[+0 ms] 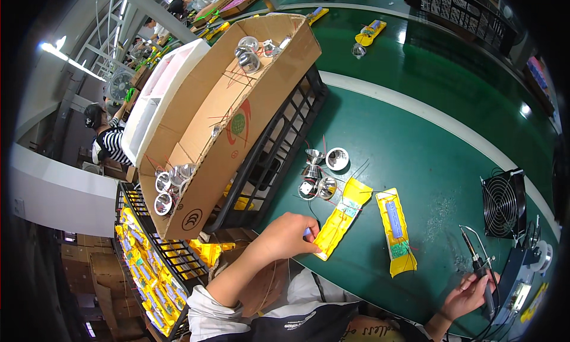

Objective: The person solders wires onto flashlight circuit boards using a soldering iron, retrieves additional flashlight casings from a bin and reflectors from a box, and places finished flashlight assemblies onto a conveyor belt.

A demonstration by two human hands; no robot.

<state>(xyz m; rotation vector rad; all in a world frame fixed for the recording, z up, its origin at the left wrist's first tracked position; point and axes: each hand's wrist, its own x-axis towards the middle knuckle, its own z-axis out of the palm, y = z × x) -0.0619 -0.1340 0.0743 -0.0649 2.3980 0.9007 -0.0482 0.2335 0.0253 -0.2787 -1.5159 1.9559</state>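
The left hand [288, 237] pinches just below the frame's centre. The right hand [466, 296] curls at lower right.

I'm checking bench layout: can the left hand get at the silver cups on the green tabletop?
Probably yes: the silver cups lie just beyond the left hand, nothing bulky between, though it holds a yellow shell.

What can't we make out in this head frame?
All in the head view:
- Blue cylinder at the left hand: mostly covered by the fingers.
- Soldering iron: its grip is partly covered by the right hand.
- Black crate: contents obscured by its bars and the cardboard box.
- Striped-shirt co-worker: too small to tell the work.
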